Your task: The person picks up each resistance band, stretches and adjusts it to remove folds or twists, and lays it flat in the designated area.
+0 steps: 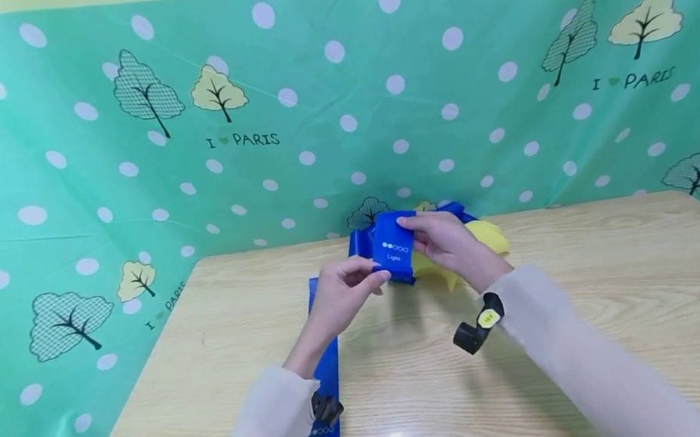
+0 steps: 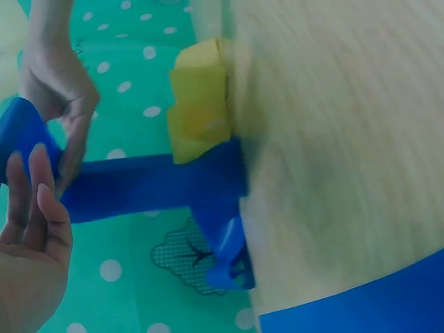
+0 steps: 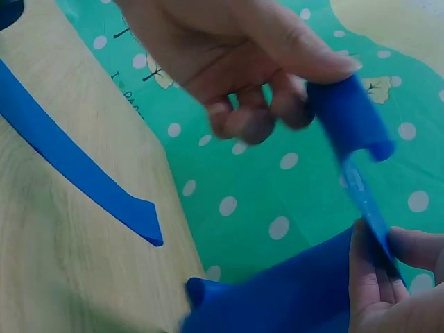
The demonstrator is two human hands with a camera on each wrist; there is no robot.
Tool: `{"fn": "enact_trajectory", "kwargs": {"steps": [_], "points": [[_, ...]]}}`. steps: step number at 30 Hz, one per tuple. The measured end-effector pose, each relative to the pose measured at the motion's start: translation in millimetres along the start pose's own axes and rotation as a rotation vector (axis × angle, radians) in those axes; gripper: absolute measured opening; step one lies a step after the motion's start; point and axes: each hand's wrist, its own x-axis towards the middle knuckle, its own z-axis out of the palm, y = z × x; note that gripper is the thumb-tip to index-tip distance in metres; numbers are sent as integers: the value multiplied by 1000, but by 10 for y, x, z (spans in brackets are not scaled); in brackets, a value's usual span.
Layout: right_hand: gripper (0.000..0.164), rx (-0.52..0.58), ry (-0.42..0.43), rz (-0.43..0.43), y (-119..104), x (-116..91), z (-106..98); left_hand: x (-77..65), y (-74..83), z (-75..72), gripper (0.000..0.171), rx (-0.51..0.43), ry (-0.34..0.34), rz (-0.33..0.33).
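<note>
Two hands are engaged on one blue resistance band (image 1: 393,242), held up above the table (image 1: 615,329) near the middle of its far edge. The left hand (image 1: 338,297) pinches the lower end between thumb and fingers. The right hand (image 1: 446,240) grips the upper right side, thumb on the printed face. The print reads "Light" beneath five dots, two of them filled. The left wrist view shows a blue length running from the hands to loose blue folds (image 2: 222,229) at the table's far edge. A yellow band (image 1: 490,236) lies folded beside them, partly hidden by the right hand. A second blue band (image 1: 328,375) lies flat on the table's left half, running toward the near edge and passing beneath the left forearm; its near end also reads "Light". A green dotted cloth (image 1: 289,182) stands beyond the far edge.
</note>
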Motion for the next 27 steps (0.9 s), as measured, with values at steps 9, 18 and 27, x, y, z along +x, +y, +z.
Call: {"fn": "enact_trajectory", "kwargs": {"steps": [9, 18, 27], "points": [[51, -59, 67, -27, -109, 57, -23, -85, -67, 111, 18, -36, -16, -11], [50, 96, 112, -7, -94, 127, 24, -155, -119, 246, 19, -57, 55, -128], [29, 215, 202, -15, -141, 173, 4, -258, -151, 315, 19, -55, -10, -207]]}}
